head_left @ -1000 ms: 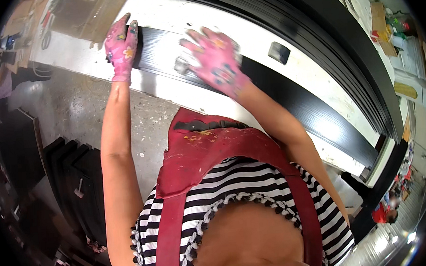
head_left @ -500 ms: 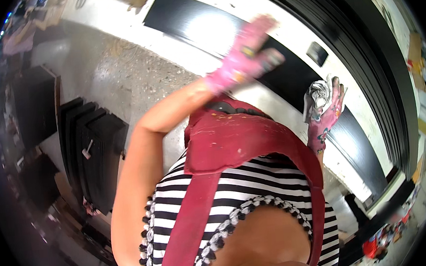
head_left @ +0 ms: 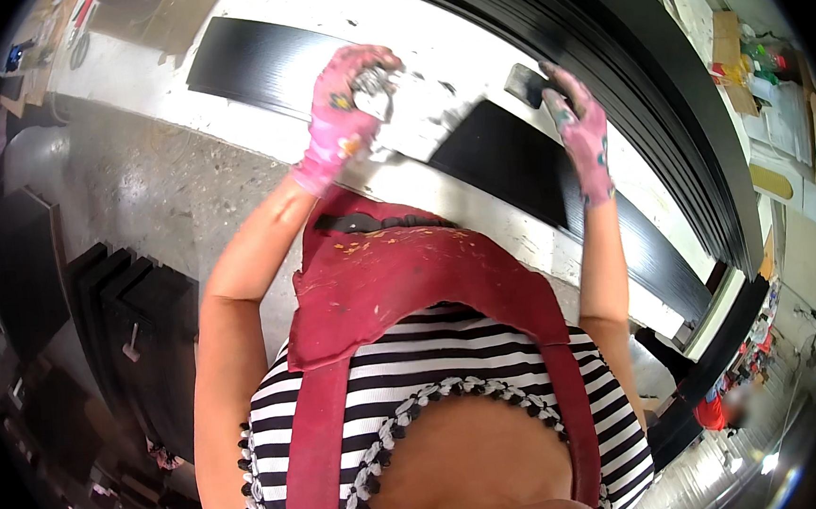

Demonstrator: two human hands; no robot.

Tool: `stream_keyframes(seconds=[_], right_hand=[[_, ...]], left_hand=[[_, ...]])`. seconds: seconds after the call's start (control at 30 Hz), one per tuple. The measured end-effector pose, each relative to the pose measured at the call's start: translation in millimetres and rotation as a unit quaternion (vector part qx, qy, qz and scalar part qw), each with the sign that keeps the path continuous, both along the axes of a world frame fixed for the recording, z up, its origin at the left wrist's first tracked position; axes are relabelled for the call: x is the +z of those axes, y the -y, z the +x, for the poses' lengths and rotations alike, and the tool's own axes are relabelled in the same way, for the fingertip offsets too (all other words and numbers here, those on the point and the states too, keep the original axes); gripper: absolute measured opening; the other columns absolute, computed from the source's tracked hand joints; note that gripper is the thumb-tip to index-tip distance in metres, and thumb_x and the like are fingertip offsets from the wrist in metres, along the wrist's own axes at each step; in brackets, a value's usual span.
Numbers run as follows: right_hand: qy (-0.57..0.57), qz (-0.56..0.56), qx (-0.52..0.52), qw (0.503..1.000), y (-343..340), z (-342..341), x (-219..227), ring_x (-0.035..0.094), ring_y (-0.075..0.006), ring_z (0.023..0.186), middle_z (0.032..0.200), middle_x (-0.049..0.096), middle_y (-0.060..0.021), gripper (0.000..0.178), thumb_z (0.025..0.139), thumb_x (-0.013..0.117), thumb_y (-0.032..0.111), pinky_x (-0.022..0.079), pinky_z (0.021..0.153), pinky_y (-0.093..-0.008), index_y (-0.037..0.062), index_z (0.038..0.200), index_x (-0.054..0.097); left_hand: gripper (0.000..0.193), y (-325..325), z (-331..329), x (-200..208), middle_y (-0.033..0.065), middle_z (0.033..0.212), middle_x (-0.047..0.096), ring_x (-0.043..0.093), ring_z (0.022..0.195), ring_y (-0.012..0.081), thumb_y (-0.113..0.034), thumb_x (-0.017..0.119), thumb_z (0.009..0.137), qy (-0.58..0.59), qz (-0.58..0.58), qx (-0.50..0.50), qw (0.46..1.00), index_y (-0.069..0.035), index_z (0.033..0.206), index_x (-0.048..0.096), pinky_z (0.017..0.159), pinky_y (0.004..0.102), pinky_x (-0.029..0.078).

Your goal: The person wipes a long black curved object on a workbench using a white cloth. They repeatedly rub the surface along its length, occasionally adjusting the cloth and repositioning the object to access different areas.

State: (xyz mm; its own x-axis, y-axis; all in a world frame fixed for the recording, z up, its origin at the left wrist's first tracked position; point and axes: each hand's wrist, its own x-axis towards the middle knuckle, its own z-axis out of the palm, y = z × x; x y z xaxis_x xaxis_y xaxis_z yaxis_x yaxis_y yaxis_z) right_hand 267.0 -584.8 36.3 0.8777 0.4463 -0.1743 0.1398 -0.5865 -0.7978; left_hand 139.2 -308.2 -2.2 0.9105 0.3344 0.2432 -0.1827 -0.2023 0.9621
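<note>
Fingers of the raised left hand (head_left: 346,117) curl around a crumpled rag (head_left: 375,82); right hand (head_left: 581,129) pinches a grey block (head_left: 526,84).

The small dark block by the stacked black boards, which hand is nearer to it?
Right. The right hand has its fingers on the small dark block; the left hand is off to its left, holding a crumpled wad.

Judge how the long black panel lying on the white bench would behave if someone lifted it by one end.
The black panel looks long, thin and flat, so it would probably flex or sag if lifted by one end. Its surface looks glossy, perhaps slippery even for the gloved right hand. Lying flat on the white bench, it should slide, not roll.
</note>
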Motion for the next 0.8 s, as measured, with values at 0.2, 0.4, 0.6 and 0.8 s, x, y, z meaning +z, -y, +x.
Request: stream_keyframes(seconds=[0.2, 0.4, 0.6, 0.8], right_hand=[[0.25, -0.373, 0.241, 0.861, -16, 61, -63, 0.054, -0.0337, 0.117, 0.128, 0.057, -0.0129, 0.055, 0.079, 0.07, 0.032, 0.045, 0.098, -0.0439, 0.017, 0.13, 0.054], [0.256, -0.433, 0.184, 0.844, -41, 48, -41, 0.056, -0.0331, 0.11, 0.112, 0.059, -0.014, 0.067, 0.077, 0.075, 0.026, 0.048, 0.093, -0.0437, 0.0224, 0.139, 0.048], [0.235, -0.048, 0.075, 0.968, -66, 36, 23, 0.056, -0.026, 0.107, 0.114, 0.061, -0.0111, 0.051, 0.081, 0.075, 0.027, 0.044, 0.097, -0.0367, 0.0135, 0.128, 0.06], [-0.148, 0.286, 0.036, 0.946, -132, 22, 39, 0.062, -0.0202, 0.098, 0.112, 0.06, -0.0129, 0.052, 0.086, 0.07, 0.03, 0.053, 0.079, -0.0334, -0.0009, 0.123, 0.05]], left_hand=[[0.044, -34, 16, 1, 0.0066, 0.105, 0.07, 0.061, 0.106, 0.0277, 0.004, 0.059, 0.053, 0.065, 0.18, -0.083, 0.978, -0.01, 0.093, 0.072, 0.089, 0.0385, 0.05], [0.03, -21, 8, 12, 0.0051, 0.109, 0.065, 0.059, 0.1, 0.0264, -0.016, 0.075, 0.06, 0.02, 0.315, -0.009, 0.949, -0.016, 0.09, 0.069, 0.087, 0.0445, 0.048], [0.041, -20, 5, 5, 0.0061, 0.111, 0.062, 0.057, 0.1, 0.0303, -0.043, 0.084, 0.062, 0.063, 0.299, -0.012, 0.952, -0.015, 0.085, 0.065, 0.086, 0.0473, 0.047], [0.022, -26, 10, 0, 0.0068, 0.112, 0.062, 0.06, 0.099, 0.0275, -0.019, 0.077, 0.067, 0.088, 0.167, -0.128, 0.974, -0.013, 0.086, 0.068, 0.084, 0.0389, 0.05]])
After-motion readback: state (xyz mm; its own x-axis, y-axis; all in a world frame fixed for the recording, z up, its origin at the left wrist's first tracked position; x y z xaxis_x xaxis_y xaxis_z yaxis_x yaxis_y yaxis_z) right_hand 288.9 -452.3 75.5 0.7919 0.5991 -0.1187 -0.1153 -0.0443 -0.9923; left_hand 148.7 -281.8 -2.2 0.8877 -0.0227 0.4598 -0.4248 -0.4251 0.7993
